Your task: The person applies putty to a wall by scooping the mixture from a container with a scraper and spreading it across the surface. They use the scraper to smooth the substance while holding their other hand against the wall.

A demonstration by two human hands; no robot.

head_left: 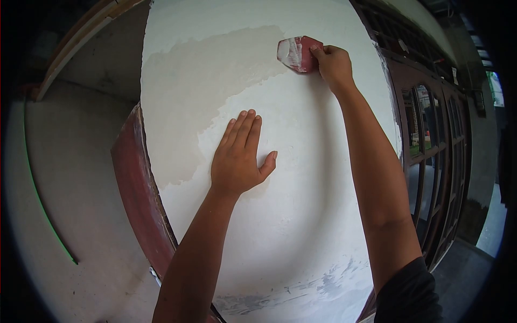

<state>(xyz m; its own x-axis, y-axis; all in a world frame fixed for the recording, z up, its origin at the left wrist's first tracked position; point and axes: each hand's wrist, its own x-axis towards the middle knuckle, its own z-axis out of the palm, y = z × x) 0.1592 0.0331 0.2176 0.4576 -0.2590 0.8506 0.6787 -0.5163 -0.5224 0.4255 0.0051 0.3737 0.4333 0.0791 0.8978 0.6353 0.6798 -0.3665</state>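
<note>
My right hand (335, 65) grips a red flat putty scraper (308, 60) by its right side, thumb on the near face. White filler smears the scraper's left part, and it lies up against the white wall panel (291, 226) near the top. Lower and to the left, my left hand (237, 153) rests palm-down on the same surface, fingers pointing up and thumb spread out. A greyish, darker patch of filler (183, 97) with a ragged edge covers the panel's upper left. Dark streaks (328, 280) mark the bottom.
A dark red wooden board (137, 177) runs along the panel's left edge. On the right stands a brown wooden door with glass panes (425, 124). Another grey wall (70, 161) with a thin green line (40, 196) is at far left.
</note>
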